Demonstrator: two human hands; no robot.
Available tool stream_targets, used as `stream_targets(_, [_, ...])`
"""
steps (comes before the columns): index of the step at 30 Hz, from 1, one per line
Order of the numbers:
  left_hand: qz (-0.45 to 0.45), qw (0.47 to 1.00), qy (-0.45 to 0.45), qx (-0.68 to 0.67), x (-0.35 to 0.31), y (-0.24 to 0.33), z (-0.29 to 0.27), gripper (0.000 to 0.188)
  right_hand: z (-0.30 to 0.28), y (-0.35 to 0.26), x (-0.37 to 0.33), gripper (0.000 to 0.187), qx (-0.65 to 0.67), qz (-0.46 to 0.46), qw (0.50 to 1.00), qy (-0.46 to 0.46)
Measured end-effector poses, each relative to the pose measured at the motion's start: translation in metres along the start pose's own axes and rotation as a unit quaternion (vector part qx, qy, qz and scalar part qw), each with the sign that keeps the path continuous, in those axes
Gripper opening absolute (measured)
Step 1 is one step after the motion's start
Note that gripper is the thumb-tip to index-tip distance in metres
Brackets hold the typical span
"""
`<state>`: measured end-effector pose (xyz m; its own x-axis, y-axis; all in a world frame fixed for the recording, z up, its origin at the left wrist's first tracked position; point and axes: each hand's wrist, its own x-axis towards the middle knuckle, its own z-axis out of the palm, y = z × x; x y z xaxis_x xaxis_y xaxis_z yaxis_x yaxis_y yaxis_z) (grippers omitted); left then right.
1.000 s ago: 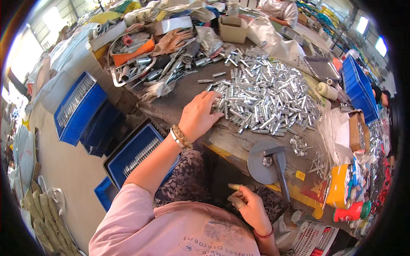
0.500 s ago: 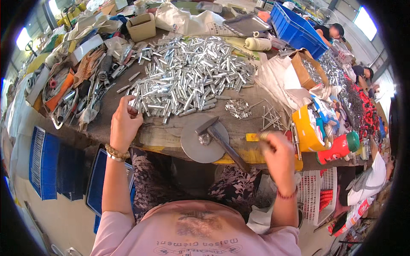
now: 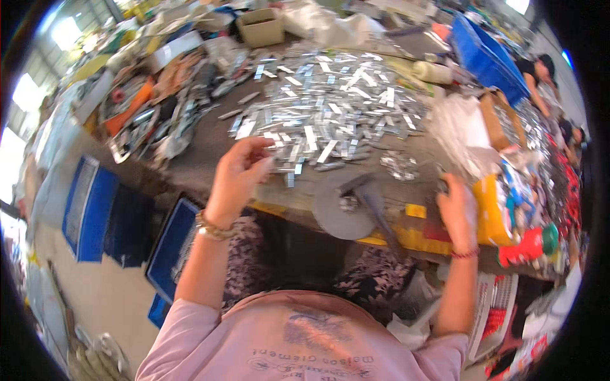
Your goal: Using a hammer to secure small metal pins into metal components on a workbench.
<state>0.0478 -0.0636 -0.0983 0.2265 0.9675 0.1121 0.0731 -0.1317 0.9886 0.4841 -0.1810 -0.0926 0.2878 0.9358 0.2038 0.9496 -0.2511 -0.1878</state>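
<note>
At the left front edge of a broad heap of silvery metal tubes is my left hand. Its thumb and forefinger are apart, with the fingertips by the nearest pieces. My right hand is at the right side of the bench, fingers curled over a small dark metallic thing too blurred to name. A hammer lies across a round grey disc between my hands, its head by a shiny lump. Left of my right hand is a little pile of short metal pins.
A yellow container and a red jar with a green lid stand at right. Behind them are a cardboard box and a blue crate. Assorted tools crowd the left. Blue bins stand below.
The whole view has swung, shifting the bench rightward in the picture. My right hand has moved forward over the spot where longer pins lay. My left hand stays by the heap, its fingers more apart.
</note>
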Motion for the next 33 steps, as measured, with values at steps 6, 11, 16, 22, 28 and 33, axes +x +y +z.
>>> stream_targets(6, [0.100, 0.968, 0.004, 0.230, -0.012, 0.000, 0.008, 0.026, -0.011, 0.013, -0.022, 0.044, 0.016, -0.015, 0.999, 0.049])
stream_targets(11, [0.197, 0.896, -0.009, 0.398, -0.006, 0.003, 0.010, 0.027, -0.045, -0.032, -0.042, 0.035, 0.210, 0.010, 0.977, -0.031])
stream_targets(16, [0.215, 0.891, -0.047, 0.396, 0.005, -0.003, 0.008, 0.026, -0.034, -0.107, -0.061, 0.033, 0.246, -0.200, 0.946, -0.070])
stream_targets(22, [0.077, 0.986, -0.029, 0.143, -0.017, 0.012, 0.028, 0.020, -0.012, -0.139, -0.066, 0.026, 0.163, -0.246, 0.955, -0.021])
stream_targets(28, [0.111, 0.970, -0.139, 0.165, -0.052, 0.014, 0.061, 0.017, -0.015, -0.142, -0.068, 0.023, 0.105, -0.252, 0.962, 0.008])
stream_targets(33, [0.207, 0.939, -0.120, 0.246, -0.052, 0.003, 0.060, 0.018, -0.015, -0.135, -0.074, 0.023, 0.111, -0.251, 0.962, 0.003])
